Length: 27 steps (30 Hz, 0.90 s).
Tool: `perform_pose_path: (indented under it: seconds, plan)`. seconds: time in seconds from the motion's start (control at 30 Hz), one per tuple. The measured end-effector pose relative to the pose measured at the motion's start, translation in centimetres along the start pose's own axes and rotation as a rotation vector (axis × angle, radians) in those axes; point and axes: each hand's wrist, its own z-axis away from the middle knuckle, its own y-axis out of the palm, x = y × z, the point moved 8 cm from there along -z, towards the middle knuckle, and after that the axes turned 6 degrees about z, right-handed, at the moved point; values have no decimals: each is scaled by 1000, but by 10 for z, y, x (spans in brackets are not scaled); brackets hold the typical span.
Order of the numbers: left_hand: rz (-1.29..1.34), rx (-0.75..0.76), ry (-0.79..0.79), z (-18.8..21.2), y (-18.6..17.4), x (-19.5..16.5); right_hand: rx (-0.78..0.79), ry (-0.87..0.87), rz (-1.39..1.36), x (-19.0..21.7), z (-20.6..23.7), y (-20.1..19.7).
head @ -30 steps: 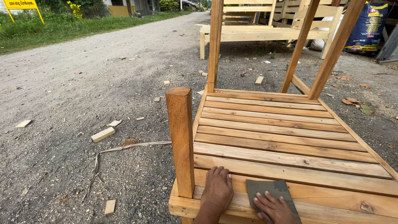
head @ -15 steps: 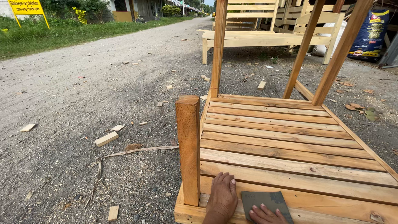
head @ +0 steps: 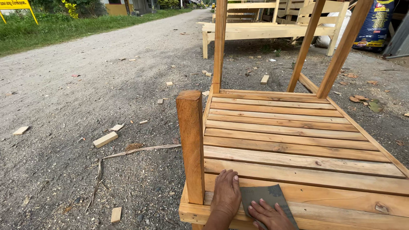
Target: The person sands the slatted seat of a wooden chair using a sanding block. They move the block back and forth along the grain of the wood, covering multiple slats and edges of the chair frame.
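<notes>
A slatted wooden frame (head: 294,140) of unfinished furniture lies in front of me, with an upright wooden post (head: 191,145) at its near left corner. My left hand (head: 226,196) rests flat on the nearest slat, just right of the post. My right hand (head: 270,215) presses its fingers down on a grey sheet of sandpaper (head: 266,196) lying on that same slat. The two hands are side by side, almost touching. The lower part of both hands runs out of the picture.
Taller wooden legs (head: 219,44) rise at the frame's far end. A pale wooden bench (head: 264,32) stands further back, next to a dark sack (head: 375,23). Wood offcuts (head: 105,139) and a thin strip (head: 140,150) litter the gravel on the left.
My view has shifted slightly, so the hands sit higher in the picture. Both hands stay on the nearest slat, the right one still on the sandpaper.
</notes>
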Motion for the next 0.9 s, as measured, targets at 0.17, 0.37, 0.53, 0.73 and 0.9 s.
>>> perform_pose_path:
  seconds: [0.17,0.37,0.53,0.73,0.9]
  plan:
    - [52,-46,20,-1,-4,8,-204,-53,-85,45,-15,-56]
    - [213,-190,-25,-1,-19,30,-253,-156,-207,73,23,-84]
    - [323,-173,-92,-2,-20,41,-90,-175,-229,60,42,-50]
    - [341,-158,-79,-5,-21,32,50,-100,-143,70,38,-66]
    - [368,-192,-80,-6,-21,34,-139,-124,-86,83,20,-73]
